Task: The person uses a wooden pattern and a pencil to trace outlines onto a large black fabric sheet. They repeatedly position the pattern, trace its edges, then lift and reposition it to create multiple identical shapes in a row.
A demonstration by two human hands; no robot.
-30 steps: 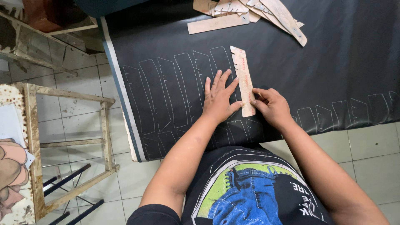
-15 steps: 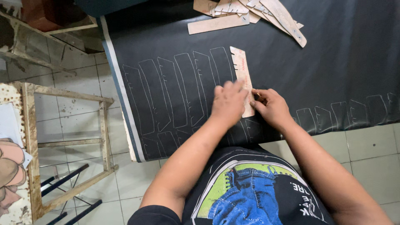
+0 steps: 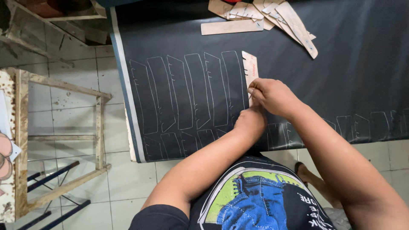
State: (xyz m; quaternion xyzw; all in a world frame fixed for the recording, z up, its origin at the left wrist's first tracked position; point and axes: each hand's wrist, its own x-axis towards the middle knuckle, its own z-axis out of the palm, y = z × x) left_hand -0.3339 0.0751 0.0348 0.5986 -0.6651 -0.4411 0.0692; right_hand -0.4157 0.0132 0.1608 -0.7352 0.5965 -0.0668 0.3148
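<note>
A narrow tan cardboard template (image 3: 250,67) lies upright on a black sheet (image 3: 353,72) spread over a table. To its left the sheet carries a row of white traced outlines (image 3: 187,96) of the same shape. My left hand (image 3: 251,122) is curled over the template's lower end and presses it down. Just above it, my right hand (image 3: 275,97) has its fingertips pinched at the template's left edge, around what looks like a thin pen that is mostly hidden.
Several more cardboard templates (image 3: 264,17) are piled at the sheet's far edge. A worn wooden frame stool (image 3: 64,136) stands on the tiled floor (image 3: 72,106) to the left, beside the sheet's blue-white edge (image 3: 125,98). Smaller traced outlines (image 3: 370,123) run along the near edge.
My left hand went from lying flat with spread fingers on the template to curled at its lower end. My right hand moved up along the template's left edge.
</note>
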